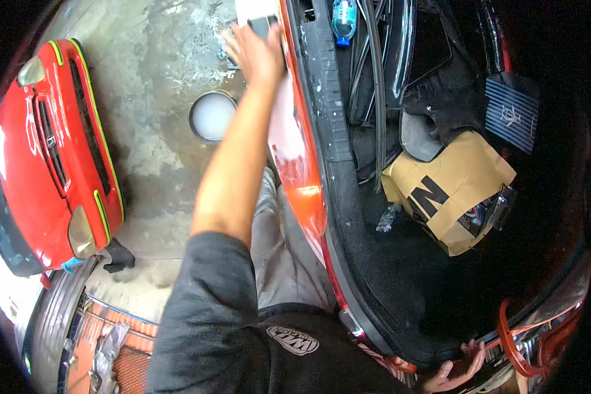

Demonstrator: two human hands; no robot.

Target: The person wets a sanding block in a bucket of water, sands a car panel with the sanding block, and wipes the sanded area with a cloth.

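My left hand (pixel 256 58), fingers spread, holding a dark pad (pixel 262 27) against the far end of a pale-patched red car panel (pixel 290 139), my right hand (pixel 456 374) loosely open beside the boot (pixel 394 295), near right

I see a workshop for fixing cars: a red car (pixel 23 148) on a stained hard floor (pixel 148 125), a bucket (pixel 192 126) of cloudy liquid, and an open trunk (pixel 374 289) with a pale patch (pixel 285 128) on its red edge.
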